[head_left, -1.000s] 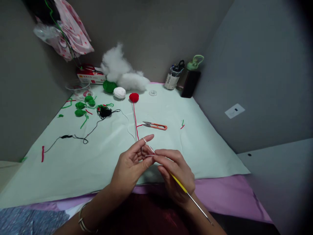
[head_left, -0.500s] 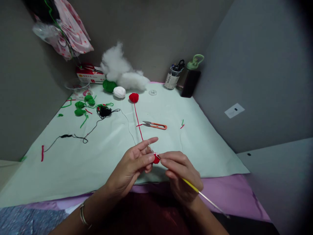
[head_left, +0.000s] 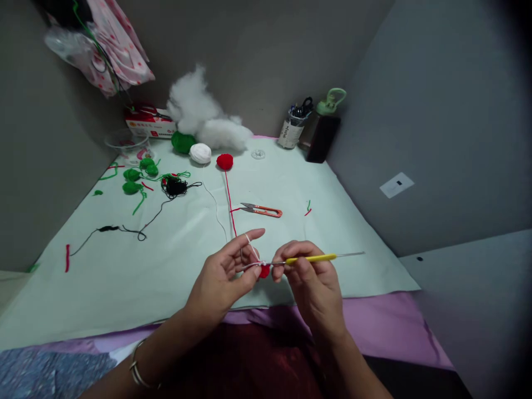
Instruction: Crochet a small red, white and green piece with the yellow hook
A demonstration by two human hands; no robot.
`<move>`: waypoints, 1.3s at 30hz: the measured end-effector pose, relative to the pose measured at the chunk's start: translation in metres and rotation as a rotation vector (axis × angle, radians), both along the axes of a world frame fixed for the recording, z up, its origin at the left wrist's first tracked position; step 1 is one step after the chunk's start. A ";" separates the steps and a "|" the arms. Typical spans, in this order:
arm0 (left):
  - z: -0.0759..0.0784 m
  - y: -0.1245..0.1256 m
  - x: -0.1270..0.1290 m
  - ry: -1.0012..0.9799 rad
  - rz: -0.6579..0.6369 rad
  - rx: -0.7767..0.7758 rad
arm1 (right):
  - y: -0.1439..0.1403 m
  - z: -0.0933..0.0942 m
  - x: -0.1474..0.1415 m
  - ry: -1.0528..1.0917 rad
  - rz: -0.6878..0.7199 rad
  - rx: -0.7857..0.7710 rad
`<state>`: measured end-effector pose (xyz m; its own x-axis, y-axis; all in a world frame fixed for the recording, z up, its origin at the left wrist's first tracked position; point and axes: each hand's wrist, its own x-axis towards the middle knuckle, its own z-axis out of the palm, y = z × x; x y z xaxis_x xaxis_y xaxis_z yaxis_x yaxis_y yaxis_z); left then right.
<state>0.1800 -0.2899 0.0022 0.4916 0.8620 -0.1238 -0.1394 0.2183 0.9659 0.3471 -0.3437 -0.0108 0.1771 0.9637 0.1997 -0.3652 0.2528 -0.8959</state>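
Between thumb and fingers, my left hand pinches a small red crochet piece. White yarn runs from its raised index finger down to the piece. My right hand grips the yellow handle of a crochet hook, held nearly level, its metal tip at the white stitches on top of the piece. Beyond the hands lie a red yarn ball and a white yarn ball, with strands running toward my left hand. Orange thread snips lie just past my fingers.
Left on the pale cloth are small green crochet pieces and a black yarn tangle. Behind stand white stuffing, a green yarn ball, a clear tub, a pen cup and a bottle.
My right hand has turned, swinging the hook from a downward slant to nearly level. My left hand still pinches the red piece. The whole view has shifted slightly.
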 end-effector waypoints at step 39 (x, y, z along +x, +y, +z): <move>-0.004 -0.008 0.007 -0.352 -0.094 -0.375 | -0.016 -0.019 -0.015 -1.065 -0.516 0.511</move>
